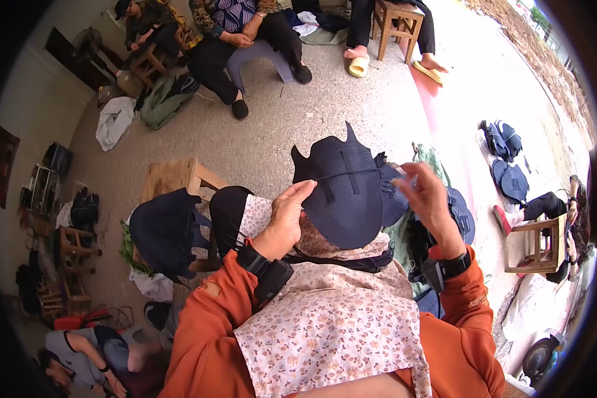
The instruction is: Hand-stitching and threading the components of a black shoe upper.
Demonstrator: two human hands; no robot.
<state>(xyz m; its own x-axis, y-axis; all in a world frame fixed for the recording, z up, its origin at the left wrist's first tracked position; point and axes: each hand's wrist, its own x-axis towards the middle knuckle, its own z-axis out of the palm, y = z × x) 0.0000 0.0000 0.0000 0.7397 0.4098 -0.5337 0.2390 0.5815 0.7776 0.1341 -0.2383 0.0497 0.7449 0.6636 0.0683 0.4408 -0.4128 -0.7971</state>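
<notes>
No text, label, brand, number or sign can be read, neither on the dark blue fabric piece (343,204) nor anywhere else in view.

Navy cloth (345,215), textured, held up over the apron (331,325), rounded lower edge (347,243), pointed tips (351,136) on top, two dark strips (353,185) on its face, thin cord (365,172) across.

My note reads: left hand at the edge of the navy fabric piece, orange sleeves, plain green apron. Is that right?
The apron isn't plain green: the head view shows it cream with a small floral print. The rest stands: left hand at the edge of the navy fabric piece, orange sleeves.
</notes>
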